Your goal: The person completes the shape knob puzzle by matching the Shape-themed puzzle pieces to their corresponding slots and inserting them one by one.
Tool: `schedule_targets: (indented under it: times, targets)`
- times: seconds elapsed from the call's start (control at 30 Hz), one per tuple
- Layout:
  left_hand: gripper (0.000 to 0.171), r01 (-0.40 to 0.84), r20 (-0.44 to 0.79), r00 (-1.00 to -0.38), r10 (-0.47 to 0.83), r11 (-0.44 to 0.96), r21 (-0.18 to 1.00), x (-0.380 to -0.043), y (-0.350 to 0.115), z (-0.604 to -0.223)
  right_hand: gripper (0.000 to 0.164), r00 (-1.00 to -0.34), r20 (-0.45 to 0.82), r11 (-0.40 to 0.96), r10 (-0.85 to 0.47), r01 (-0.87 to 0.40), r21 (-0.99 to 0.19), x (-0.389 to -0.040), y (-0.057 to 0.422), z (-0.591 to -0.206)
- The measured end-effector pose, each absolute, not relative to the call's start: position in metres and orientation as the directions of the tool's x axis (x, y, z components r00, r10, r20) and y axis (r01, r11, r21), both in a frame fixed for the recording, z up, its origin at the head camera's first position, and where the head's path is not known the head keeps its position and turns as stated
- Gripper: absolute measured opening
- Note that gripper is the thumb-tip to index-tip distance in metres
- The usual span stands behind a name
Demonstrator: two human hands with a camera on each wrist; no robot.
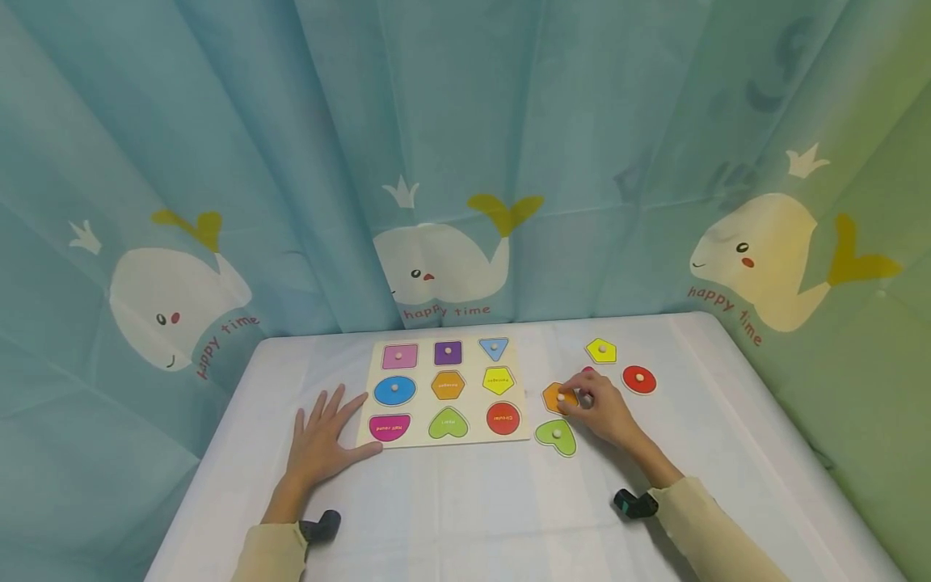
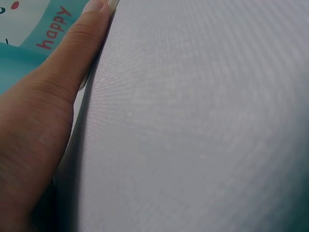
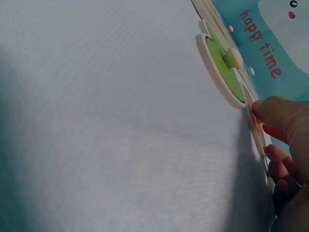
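My right hand [image 1: 600,406] pinches the small knob of an orange hexagon puzzle piece [image 1: 550,402], which lies on the table right of the puzzle board [image 1: 425,342]. In the right wrist view, the thumb comes down just behind a green heart piece [image 3: 223,67]. A magenta piece [image 1: 587,371] is mostly hidden behind the fingers. Flat on the table, my left hand [image 1: 320,444] has its fingers spread, with index finger and thumb at the board's left edge. Knobbed pink rectangle [image 1: 407,360], purple square [image 1: 455,359], blue triangle [image 1: 494,356] and blue oval [image 1: 403,395] sit in the board.
Farther back on the right lie a yellow pentagon piece [image 1: 596,353] and a red circle piece [image 1: 647,383]. Printed shapes without knobs, such as the heart [image 1: 447,431], show on the board. A curtain with whales [image 1: 451,267] hangs behind the white-covered table [image 1: 465,509].
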State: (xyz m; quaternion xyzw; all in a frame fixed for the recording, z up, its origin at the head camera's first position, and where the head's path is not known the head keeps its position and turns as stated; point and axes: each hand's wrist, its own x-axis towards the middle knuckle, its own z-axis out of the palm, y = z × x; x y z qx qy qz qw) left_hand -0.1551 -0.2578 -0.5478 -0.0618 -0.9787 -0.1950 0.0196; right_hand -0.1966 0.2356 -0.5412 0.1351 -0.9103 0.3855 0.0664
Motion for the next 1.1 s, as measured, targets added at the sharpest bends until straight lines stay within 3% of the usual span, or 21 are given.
schedule_targets:
  times: [0.37,1.1]
  targets:
    - [0.097,0.134,0.067,-0.991,0.118,0.914,0.382,-0.1552,-0.2576,-0.5470,0.014,-0.946,0.274,0.660,-0.174,-0.318,-0.681,-0.1963,0.2338,-0.5480]
    - [0.097,0.135,0.067,-0.991,0.118,0.917,0.376,-0.1559,-0.2584,-0.5483,0.011,-0.957,0.255,0.666,-0.139,-0.281,-0.691,-0.1963,0.2317,-0.5511]
